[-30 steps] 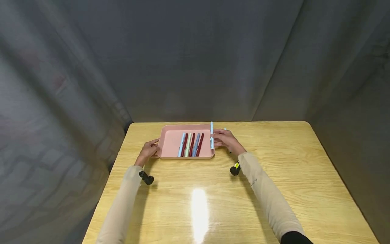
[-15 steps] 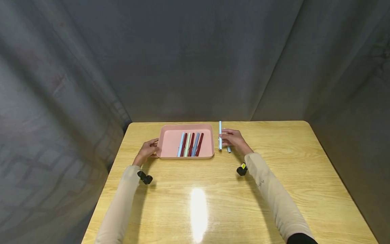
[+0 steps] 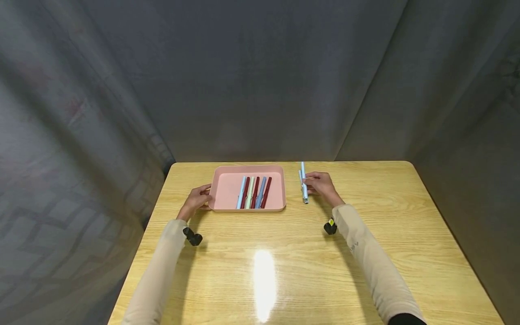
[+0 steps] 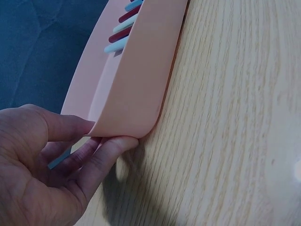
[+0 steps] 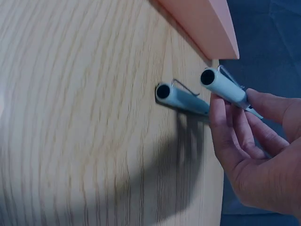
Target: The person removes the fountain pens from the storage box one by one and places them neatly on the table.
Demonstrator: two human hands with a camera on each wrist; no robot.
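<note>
Pens beside the pink tray (image 3: 227,187)

Our right hand (image 3: 321,184) pinches a pale blue pen (image 5: 225,88), partly hidden by fingers; our left hand (image 3: 197,199) holds the tray's corner.

The desk (image 3: 284,253) is pale yellow wood with a fine brown grain. Near its far edge sits a plain salmon-pink tray (image 3: 227,187) holding pens (image 3: 253,192) in light blue, dark red, pale green, dark red, grey-blue and dark red, left to right. Two light blue pens (image 3: 303,187) with silver clips lie right of it. The sleeves (image 3: 365,262) are beige; the backdrop (image 3: 260,76) is plain dark grey.
</note>
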